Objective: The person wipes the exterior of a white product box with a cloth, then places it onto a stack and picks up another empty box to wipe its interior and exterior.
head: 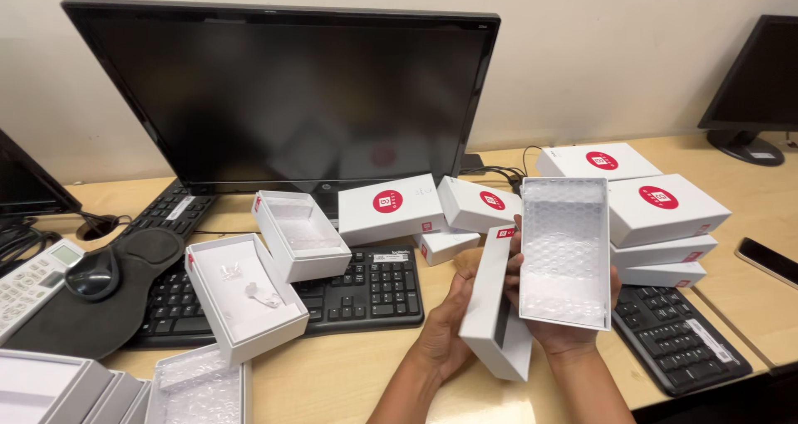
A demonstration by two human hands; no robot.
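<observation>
Grip: both hands full, over desk edge.
Right hand (pixel 559 328): palm up under open white tray (pixel 565 251) w/ bubble wrap.
Left hand (pixel 449 324): fingers curled round white box lid (pixel 496 308), tilted on edge, touching tray.
Behind: black keyboard (pixel 366 289), monitor (pixel 283 91), stacked white boxes (pixel 657 216).

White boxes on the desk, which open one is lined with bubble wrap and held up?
The open box in the right hand, bubble wrap facing the camera; the other open boxes rest on the keyboard.
</observation>
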